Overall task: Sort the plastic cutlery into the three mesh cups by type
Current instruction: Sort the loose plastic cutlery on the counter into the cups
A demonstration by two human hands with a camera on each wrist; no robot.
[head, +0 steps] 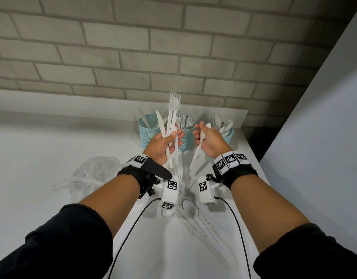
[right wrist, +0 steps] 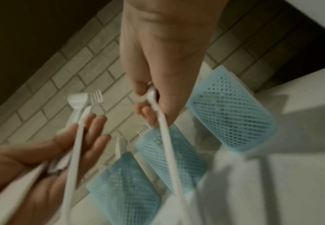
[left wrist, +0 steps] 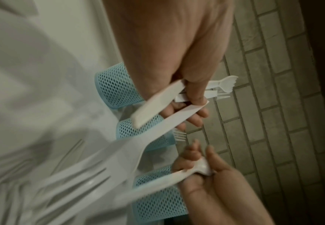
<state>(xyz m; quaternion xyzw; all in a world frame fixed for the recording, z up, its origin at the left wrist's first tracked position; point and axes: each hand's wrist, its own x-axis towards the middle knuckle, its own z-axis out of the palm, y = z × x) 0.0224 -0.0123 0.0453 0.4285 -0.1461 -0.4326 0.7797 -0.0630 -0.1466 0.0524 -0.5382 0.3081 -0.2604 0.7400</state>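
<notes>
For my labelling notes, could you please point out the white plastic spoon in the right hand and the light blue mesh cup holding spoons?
White plastic spoon (head: 196, 153), head view, handle.
Light blue mesh cup holding spoons (head: 229, 136), head view, outer wall.

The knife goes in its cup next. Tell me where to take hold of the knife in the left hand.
Pinch the knife by its blade, which stands free above the left hand. Come from above and the left: the forks crowd its right side.

The head camera looks down from above at the white table (head: 53, 148). Both wrist cameras sit very close and share the blue cups (left wrist: 119, 85) and brick wall (right wrist: 65, 79).
</notes>
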